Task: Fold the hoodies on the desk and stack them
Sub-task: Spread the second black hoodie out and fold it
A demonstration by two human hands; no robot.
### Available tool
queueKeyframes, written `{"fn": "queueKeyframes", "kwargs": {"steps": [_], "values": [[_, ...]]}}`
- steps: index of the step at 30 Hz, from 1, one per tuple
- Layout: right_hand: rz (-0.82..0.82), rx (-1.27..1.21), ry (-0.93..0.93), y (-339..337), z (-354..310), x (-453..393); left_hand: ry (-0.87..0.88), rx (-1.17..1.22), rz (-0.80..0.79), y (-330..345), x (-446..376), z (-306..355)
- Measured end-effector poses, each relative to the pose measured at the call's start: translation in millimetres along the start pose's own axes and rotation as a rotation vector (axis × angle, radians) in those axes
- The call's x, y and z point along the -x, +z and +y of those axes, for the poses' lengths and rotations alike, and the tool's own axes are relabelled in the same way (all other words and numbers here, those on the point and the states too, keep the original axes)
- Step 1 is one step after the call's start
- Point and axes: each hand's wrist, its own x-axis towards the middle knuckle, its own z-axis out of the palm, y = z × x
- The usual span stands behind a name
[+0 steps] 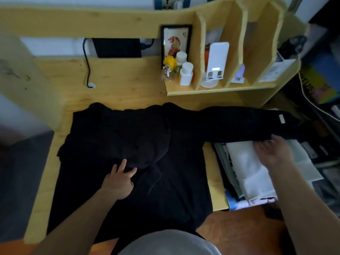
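On the black hoodie (128, 144), left hand (119, 181) lies palm down near the middle of the body, fingers (122, 165) spread apart and flat on the cloth, nothing pinched. Right hand (272, 153) is at the lower edge of the sleeve (239, 122), which stretches out to the right past the desk edge; fingertips touch or go just under the fabric, blurred, so cannot tell if they're clamped on it or just resting. Hoodie is spread across the wooden desk (114, 85), hem hanging over the near edge, hood bunched at centre. Small white label (281, 119) near the sleeve's far end. Under the right hand, beside the desk: stack of pale folded cloth (248, 172). Behind the hoodie, a shelf unit (220, 89) with upright dividers holds two white bottles (185, 73), a small yellow-haired figurine (170, 66), a framed picture (175, 39) and a white stand (217, 59). Black cable (87, 61) runs down to a hole in the desktop.
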Motion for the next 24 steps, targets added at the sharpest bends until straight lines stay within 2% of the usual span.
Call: {"fn": "queueKeyframes", "kwargs": {"steps": [3,5,8,11,13,15,17,18,19,20,21,24], "values": [[-0.082,-0.104,0.097,13.9,-23.4,-6.9,-0.159,0.225,0.029,-4.6,16.7,32.8],[-0.174,-0.129,0.109,19.2,-32.9,-5.2,-0.205,0.491,0.135,-7.2,30.6,48.8],[-0.325,-0.203,0.068,40.5,-40.3,6.2,-0.157,0.983,0.255,-17.3,65.1,59.2],[-0.478,-0.168,-0.074,79.6,-26.1,43.0,-0.105,1.485,0.221,-34.8,102.9,46.7],[-0.590,0.075,-0.248,98.0,11.3,80.8,-0.040,1.784,0.212,-39.6,118.1,21.8],[-0.717,0.474,-0.508,100.3,74.0,120.3,0.011,2.021,0.232,-38.7,128.0,-5.4],[-0.939,0.922,-0.781,86.2,147.7,143.4,-0.017,2.133,0.224,-26.1,128.4,-29.0],[-1.108,1.208,-0.925,72.2,185.7,143.3,-0.074,2.135,0.205,-16.8,127.1,-38.6],[-1.235,1.554,-0.990,57.6,219.0,141.9,-0.153,2.103,0.175,-5.4,123.9,-47.6],[-1.270,1.852,-0.930,43.1,244.6,138.5,-0.241,2.032,0.130,5.7,120.7,-54.4],[-1.241,2.001,-0.838,29.8,259.7,138.2,-0.329,1.923,0.096,17.9,115.8,-60.8],[-1.033,1.937,-0.717,6.0,269.3,135.0,-0.462,1.654,0.084,40.3,104.4,-67.9]]}}
